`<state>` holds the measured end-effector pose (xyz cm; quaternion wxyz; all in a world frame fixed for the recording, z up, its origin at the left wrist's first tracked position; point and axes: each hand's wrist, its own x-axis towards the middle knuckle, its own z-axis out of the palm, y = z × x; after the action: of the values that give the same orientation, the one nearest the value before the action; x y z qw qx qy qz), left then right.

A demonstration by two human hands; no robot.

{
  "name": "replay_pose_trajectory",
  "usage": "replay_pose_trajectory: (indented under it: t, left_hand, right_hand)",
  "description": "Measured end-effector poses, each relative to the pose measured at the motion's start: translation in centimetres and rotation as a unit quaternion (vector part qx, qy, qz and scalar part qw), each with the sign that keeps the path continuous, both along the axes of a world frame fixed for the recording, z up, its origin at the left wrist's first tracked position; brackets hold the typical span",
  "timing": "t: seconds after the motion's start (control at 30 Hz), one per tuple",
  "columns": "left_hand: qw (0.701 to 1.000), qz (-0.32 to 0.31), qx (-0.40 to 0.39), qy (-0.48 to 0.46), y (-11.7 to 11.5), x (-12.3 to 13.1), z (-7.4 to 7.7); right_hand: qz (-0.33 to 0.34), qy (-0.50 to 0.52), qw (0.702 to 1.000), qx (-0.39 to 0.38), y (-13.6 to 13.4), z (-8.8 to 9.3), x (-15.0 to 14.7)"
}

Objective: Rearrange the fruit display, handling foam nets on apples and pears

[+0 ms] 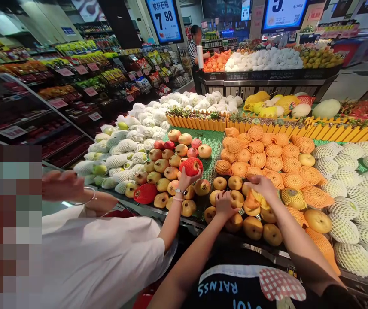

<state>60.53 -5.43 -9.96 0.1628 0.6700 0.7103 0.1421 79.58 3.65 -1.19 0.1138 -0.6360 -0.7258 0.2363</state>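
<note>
My left hand (225, 207) curls over a round brown pear (237, 199) in the front rows of the display, thumb to its right. Close by, my right hand (262, 187) reaches down with bent fingers on another brown pear (245, 189), which it largely covers. Just below the right hand lies a pear in a peeled-back orange and yellow wrapper (252, 203). Bare brown pears (252, 227) sit around both hands. Behind and to the right are pears in orange foam nets (273, 163).
At left, a person in a white shirt (106, 253) holds a red-netted pomegranate (191, 166) over loose pomegranates (161, 165). White-netted fruit (351, 184) lies at right. A yellow picket planter (267, 128) crosses behind. Another person (194, 47) stands at a far stand.
</note>
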Motion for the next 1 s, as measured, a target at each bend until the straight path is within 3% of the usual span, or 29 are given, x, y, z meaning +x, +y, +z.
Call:
replay_pose_trajectory:
  t: [0.13,0.27,0.4,0.57,0.7,1.0]
  left_hand:
    - [0.997,-0.069,-0.012,0.024,0.8,-1.3,0.5]
    - [0.990,-0.136,-0.010,0.030,1.5,-2.2,1.2]
    - [0.985,-0.169,-0.005,0.032,1.7,-2.3,1.5]
    - [0.994,-0.104,-0.003,0.043,1.1,-1.8,0.6]
    - [0.994,-0.087,0.001,0.064,0.8,-0.8,0.0]
    - [0.993,-0.068,0.007,0.091,0.8,-0.1,1.0]
  right_hand:
    - [0.014,-0.085,0.993,-0.075,-6.0,-1.5,3.0]
    - [0.004,-0.176,0.981,-0.086,-9.7,-4.0,0.7]
    - [-0.023,-0.176,0.979,-0.101,-9.2,-5.3,-0.7]
    - [-0.002,-0.162,0.982,-0.099,-7.2,-5.5,0.4]
    - [0.002,-0.163,0.984,-0.073,-7.4,-5.0,0.9]
    - [0.014,-0.158,0.986,-0.057,-7.7,-5.1,0.8]
